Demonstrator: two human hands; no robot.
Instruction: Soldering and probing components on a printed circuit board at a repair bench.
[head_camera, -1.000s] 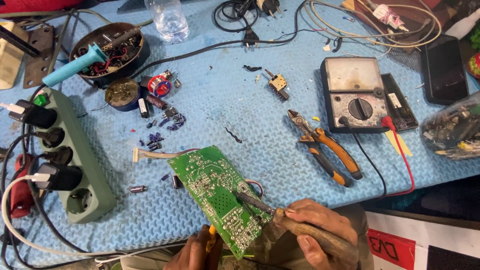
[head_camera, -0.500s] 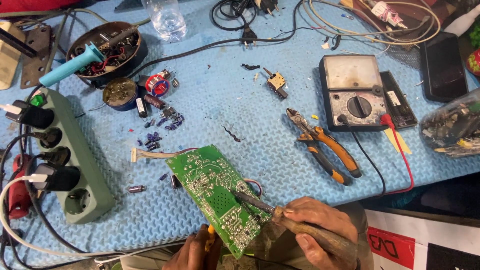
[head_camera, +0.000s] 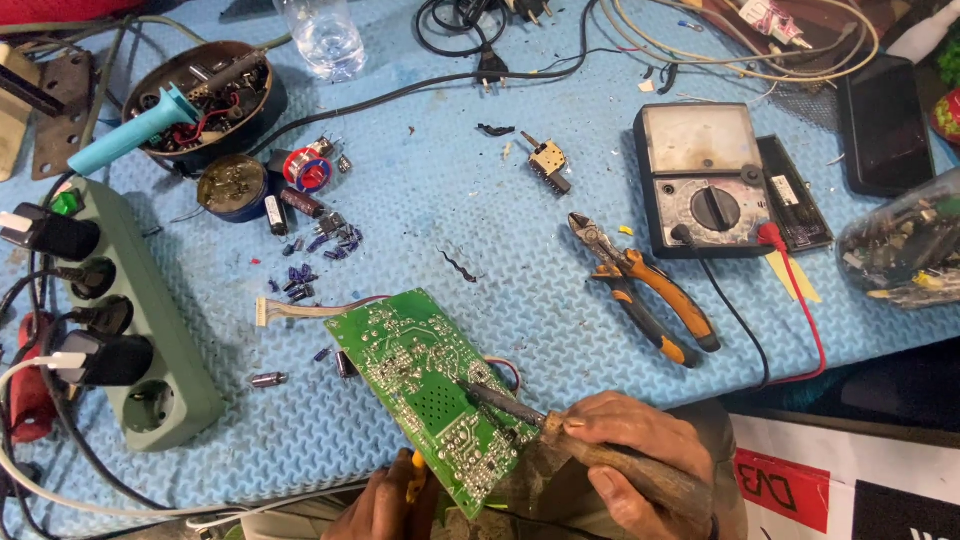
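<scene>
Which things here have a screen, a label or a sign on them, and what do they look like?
Meter: upper right on the blue mat, grey box, pale window, black dial.
Phone: far right, black rectangle, screen dark.
Sign: bottom right corner, red patch on white.
Black slab: beside the meter, small white label.

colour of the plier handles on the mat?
Orange with black, on the pliers right of the green circuit board; head view.

Glossy green circuit board (head_camera: 425, 385), worn wooden iron handle (head_camera: 640, 475), textured blue rubber mat (head_camera: 480, 240), matt plastic pwr strip (head_camera: 150, 330)
</scene>
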